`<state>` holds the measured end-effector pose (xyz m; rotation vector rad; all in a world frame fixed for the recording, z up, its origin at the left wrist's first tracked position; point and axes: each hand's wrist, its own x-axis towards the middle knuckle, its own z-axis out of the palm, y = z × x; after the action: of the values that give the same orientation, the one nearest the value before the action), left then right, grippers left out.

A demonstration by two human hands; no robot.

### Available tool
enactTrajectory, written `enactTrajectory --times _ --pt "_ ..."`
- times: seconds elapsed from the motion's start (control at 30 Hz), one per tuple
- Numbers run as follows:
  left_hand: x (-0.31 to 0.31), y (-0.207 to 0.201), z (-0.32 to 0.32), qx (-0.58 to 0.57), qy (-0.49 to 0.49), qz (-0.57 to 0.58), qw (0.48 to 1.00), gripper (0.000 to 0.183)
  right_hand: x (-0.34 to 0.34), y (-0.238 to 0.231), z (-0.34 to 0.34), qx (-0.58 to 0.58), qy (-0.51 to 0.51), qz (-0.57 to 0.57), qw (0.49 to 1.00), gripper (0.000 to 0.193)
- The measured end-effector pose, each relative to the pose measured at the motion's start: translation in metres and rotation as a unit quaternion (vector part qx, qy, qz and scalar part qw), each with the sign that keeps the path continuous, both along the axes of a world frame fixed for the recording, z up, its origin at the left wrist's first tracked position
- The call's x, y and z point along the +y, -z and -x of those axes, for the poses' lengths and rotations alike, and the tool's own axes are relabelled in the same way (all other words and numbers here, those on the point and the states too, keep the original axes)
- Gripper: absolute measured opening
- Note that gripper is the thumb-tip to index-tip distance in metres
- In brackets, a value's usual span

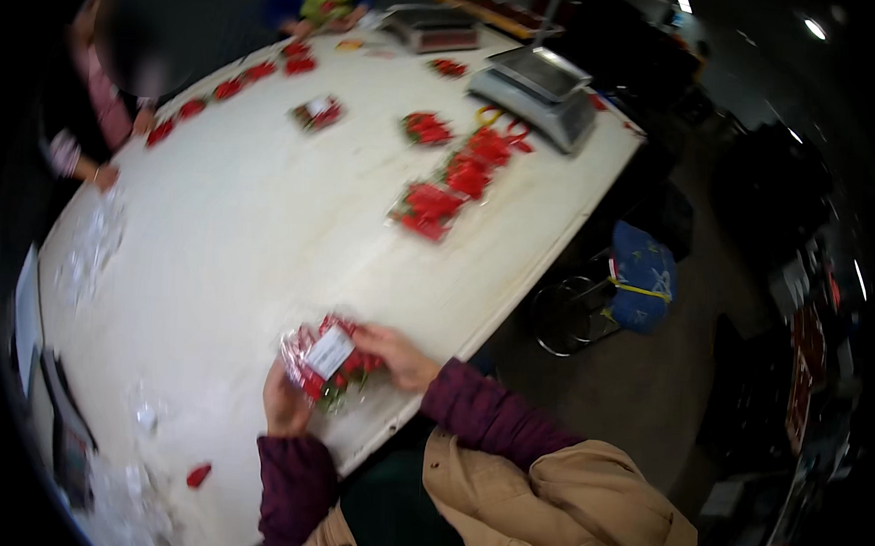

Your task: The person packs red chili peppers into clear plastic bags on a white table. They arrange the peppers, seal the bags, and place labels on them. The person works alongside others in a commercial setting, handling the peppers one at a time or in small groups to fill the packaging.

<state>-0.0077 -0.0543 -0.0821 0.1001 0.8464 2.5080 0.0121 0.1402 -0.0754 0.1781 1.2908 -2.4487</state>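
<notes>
A clear plastic bag of red chili peppers (pixel 352 369) with green stems and a white label (pixel 330 352) is between my two hands, over the near edge of the table. My left hand (pixel 286 404) grips the bag's left lower side. From the right, my right hand (pixel 396 355) has its fingers closed on the bag's upper right side, beside the label. The fingertips behind the bag are hidden. One loose red piece (pixel 198 475) lies on the table, left of my left sleeve.
On the white table (pixel 254 216) lie a row of bagged red peppers (pixel 430 211), a labelled pack (pixel 318 113), scales (pixel 535 92), red-handled scissors (pixel 518 134) and clear plastic bags (pixel 125 503). Two people stand at the far side. Right of the table is a stool (pixel 564 322) with blue cloth (pixel 642 277).
</notes>
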Motion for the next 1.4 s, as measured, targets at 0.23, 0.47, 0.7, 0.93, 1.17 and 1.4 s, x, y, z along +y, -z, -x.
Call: enactTrajectory --times 0.23,0.47,0.7,0.93,1.17,1.4 --pt "0.0 -0.002 -0.007 0.008 -0.035 0.182 0.983 0.032 0.0 0.001 -0.009 -0.007 0.031 -0.014 0.999 0.035" --pt "-0.005 0.01 -0.003 0.056 -0.059 0.302 0.95 0.023 0.007 0.012 -0.004 0.005 -0.003 0.065 0.998 0.035" --pt "-0.005 -0.001 -0.003 -0.024 -0.025 0.197 0.98 0.01 0.006 0.006 -0.008 -0.006 0.037 0.088 0.995 0.038" --pt "-0.01 -0.003 -0.003 0.005 -0.01 0.156 0.988 0.006 0.016 0.027 -0.006 -0.044 0.056 0.086 0.994 0.041" --pt "0.002 -0.013 -0.009 0.059 -0.107 0.297 0.947 0.007 0.013 0.016 -0.005 -0.057 0.025 0.113 0.992 0.041" --pt "0.004 -0.019 -0.014 0.179 -0.203 0.34 0.901 0.013 0.007 0.013 -0.004 -0.049 0.033 0.075 0.995 0.037"
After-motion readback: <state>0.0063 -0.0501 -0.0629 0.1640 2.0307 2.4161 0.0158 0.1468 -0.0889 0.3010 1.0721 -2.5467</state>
